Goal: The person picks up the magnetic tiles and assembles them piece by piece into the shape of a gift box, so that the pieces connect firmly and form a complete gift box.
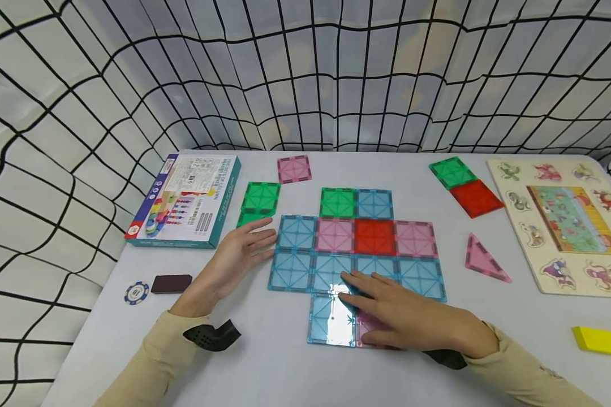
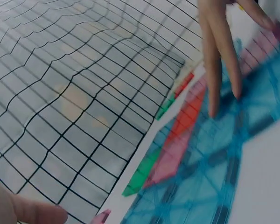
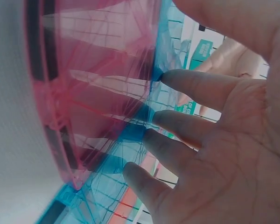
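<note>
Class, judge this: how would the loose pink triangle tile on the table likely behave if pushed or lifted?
The pink triangle tile lies flat on the table, so it would probably slide, not roll. Its framed, straight edges suggest stiff plastic. It looks thin, so likely light, though prising it up from flat may be fiddly.

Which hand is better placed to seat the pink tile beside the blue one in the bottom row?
Right, probably. The right hand already lies flat on the pink tile, next to the blue tile. The left hand rests apart at the mat's left edge.
</note>
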A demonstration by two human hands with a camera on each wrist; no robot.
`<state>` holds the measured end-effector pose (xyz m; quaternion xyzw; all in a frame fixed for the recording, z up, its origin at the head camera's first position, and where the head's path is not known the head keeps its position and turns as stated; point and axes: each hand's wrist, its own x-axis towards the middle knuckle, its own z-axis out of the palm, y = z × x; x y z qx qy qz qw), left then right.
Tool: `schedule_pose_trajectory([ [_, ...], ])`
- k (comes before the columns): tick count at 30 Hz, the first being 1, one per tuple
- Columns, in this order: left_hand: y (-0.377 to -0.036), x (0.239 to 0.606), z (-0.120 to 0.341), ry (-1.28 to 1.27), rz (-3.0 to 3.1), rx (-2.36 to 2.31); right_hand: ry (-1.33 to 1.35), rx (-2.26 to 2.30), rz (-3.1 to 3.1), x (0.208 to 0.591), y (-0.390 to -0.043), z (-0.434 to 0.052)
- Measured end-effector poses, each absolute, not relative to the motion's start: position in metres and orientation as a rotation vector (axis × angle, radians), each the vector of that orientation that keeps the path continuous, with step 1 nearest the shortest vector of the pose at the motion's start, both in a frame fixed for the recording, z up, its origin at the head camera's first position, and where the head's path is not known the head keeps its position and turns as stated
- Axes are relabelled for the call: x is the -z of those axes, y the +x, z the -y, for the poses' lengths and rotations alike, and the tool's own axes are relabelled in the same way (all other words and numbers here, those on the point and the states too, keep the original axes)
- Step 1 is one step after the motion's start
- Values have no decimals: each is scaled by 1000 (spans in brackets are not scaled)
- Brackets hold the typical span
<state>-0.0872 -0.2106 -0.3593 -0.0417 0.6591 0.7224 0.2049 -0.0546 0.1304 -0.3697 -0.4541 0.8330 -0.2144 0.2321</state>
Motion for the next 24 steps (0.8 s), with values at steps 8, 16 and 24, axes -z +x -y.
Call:
schedule_pose_trajectory([
  [8, -91, 356, 215, -228, -1727, -2124, -1237, 633, -2273, 372, -55, -133],
  [16, -94, 358, 217, -49, -1958, -1887, -1234, 669, -2260, 372, -55, -135],
  [24, -99, 365, 197, 114, -2047, -1743, -1249, 676, -2265, 374, -55, -136],
])
